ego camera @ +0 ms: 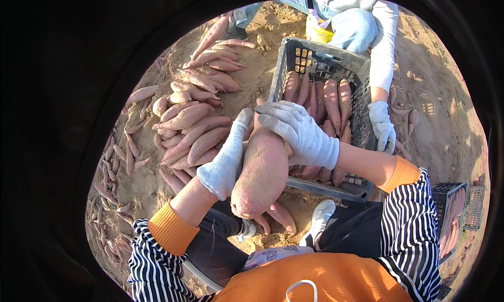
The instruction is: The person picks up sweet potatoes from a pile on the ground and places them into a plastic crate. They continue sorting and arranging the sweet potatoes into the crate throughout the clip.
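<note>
A large sweet potato point(263, 172) is raised before me, its thick blunt end towards my body. My left hand point(232, 156), in a light grey knit glove, holds its left side with the thumb pointing up. On its upper right side lies my gloved right hand point(299, 132), the fingers curled over the narrow end. Just beyond the right hand stands a black plastic crate point(327, 190), partly covered by that hand. Inside the crate, several long sweet potatoes point(332, 99) lie side by side. To the left of my hands is a heap of sweet potatoes point(193, 117) on the soil.
A co-worker's gloved hand point(382, 125) hangs beside the crate's right edge. Smaller sweet potatoes point(132, 152) lie scattered at the far left. Two sweet potatoes point(281, 217) rest between my feet. Another filled crate point(451, 215) stands at the right, on sandy ground.
</note>
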`<state>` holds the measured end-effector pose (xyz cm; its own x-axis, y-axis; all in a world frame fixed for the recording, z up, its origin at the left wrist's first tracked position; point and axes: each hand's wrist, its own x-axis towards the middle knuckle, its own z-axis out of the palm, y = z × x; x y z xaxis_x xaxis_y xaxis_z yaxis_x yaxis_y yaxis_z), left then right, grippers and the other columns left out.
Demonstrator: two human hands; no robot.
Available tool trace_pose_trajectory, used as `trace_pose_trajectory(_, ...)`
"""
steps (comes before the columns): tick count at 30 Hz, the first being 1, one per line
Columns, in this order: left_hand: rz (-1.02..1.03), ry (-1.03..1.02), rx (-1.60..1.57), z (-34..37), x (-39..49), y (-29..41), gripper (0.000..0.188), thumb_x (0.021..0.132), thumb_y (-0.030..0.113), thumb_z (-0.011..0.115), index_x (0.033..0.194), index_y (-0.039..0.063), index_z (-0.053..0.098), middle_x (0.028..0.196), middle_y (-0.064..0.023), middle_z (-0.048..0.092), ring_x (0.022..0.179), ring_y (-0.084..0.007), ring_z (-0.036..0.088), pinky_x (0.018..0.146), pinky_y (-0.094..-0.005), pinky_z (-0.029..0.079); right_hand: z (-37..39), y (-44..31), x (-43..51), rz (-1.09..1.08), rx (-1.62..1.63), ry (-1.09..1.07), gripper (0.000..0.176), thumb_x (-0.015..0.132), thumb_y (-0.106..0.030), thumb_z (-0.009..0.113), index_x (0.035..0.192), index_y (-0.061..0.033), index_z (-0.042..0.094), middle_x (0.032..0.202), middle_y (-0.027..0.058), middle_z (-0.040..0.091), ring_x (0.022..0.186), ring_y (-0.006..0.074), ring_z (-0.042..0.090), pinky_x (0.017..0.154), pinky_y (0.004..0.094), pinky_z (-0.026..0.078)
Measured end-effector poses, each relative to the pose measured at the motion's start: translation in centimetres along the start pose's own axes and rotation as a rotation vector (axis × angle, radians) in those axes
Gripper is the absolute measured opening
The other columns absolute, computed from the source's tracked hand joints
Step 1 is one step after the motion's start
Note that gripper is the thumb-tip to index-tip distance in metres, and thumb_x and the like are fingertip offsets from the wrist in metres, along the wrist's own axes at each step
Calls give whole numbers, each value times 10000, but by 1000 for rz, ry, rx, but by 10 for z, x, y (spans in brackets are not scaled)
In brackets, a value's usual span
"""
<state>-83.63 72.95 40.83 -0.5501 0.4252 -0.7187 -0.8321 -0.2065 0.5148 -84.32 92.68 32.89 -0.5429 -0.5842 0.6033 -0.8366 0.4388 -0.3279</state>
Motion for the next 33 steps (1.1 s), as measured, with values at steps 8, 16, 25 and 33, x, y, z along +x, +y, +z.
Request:
trace_pose_trajectory(8, -148, -515, -166, -34, 32, 0, 871, 952, 700, 427, 1539, 75, 274, 1454, -210, 466, 1213, -343, 582, 1008, -483, 528, -29, 1, -59, 547, 163, -45, 690, 573, -358, 906, 1132, -64, 630, 989, 163, 699, 904, 325, 705, 810, 392, 552)
trace_pose_trajectory(16, -65, -134, -153, -45, 20, 13, 926, 952, 713, 449, 1401, -97, 438, 1292, -256, 575, 1002, -345, 679, 770, -386, 634, 12, 78, -80, 1525, 191, -111, 919, 666, -574, 817, 1201, 146, 618, 1098, 271, 709, 990, 341, 709, 874, 386, 546)
trace_pose_trajectory(25, 10, -67, -96, -48, 2, 16, 800, 966, 668, 475, 1286, -62, 538, 1105, -200, 667, 917, -313, 707, 739, -384, 619, 85, 103, -56, 1747, 233, 239, 710, 739, -542, 778, 1023, 106, 717, 982, 270, 725, 966, 353, 702, 884, 391, 507)
trace_pose_trajectory(33, 6, -106, -52, -49, -9, 17, 849, 983, 696, 375, 1339, -68, 473, 1134, -215, 616, 934, -309, 690, 783, -403, 597, 119, 177, -55, 1589, -119, -6, 841, 777, -646, 731, 1230, 41, 556, 1099, 280, 697, 1063, 409, 678, 915, 460, 528)
